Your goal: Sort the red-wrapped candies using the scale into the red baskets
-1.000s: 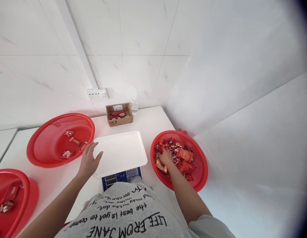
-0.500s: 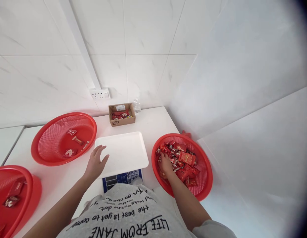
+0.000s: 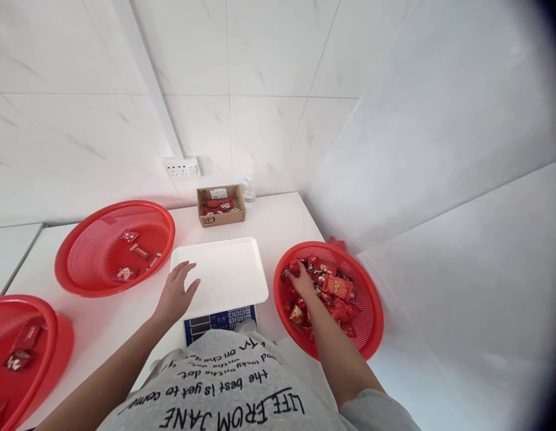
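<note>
On the right, my right hand reaches into a red plastic basket of wrapped candies. Its thumb and forefinger close round a small red-wrapped candy near the basket's left wall; the other fingers are partly hidden. My left hand is open with fingers apart, over the left edge of a white tray, and holds nothing. That tray lies bare on top of a digital scale, whose blue keypad panel shows below it.
A red basket with several candy packets stands at the left, and another red basket is nearer me. By the wall are a small cardboard box of red packets and a clear plastic item. A wall rises behind the white table.
My right hand has moved a little away from me within the basket, up to its left far side, and now pinches a red candy. My left hand has stayed almost still.
</note>
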Available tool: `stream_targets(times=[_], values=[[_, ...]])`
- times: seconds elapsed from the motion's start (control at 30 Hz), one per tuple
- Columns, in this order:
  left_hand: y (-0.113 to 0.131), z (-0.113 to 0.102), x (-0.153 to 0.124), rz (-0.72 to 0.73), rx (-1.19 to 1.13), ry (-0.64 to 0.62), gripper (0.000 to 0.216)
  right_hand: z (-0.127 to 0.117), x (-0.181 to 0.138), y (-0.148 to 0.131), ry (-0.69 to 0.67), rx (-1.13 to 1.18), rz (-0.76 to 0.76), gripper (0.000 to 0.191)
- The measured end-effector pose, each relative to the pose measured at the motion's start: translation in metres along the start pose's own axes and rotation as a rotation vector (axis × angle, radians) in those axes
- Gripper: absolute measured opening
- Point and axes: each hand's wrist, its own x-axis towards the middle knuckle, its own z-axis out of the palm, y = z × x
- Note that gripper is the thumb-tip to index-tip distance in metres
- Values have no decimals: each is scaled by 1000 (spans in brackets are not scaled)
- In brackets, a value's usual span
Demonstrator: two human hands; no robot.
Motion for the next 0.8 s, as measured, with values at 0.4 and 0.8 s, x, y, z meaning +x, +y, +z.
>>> stream_targets(times=[0.4, 0.8], values=[[-4, 2, -11, -3, -33, -23, 36, -4, -14, -9, -81, 193, 106, 36], [61, -1, -3, -108, -629, -550, 39, -62, -57, -102, -530, 1314, 278, 18]])
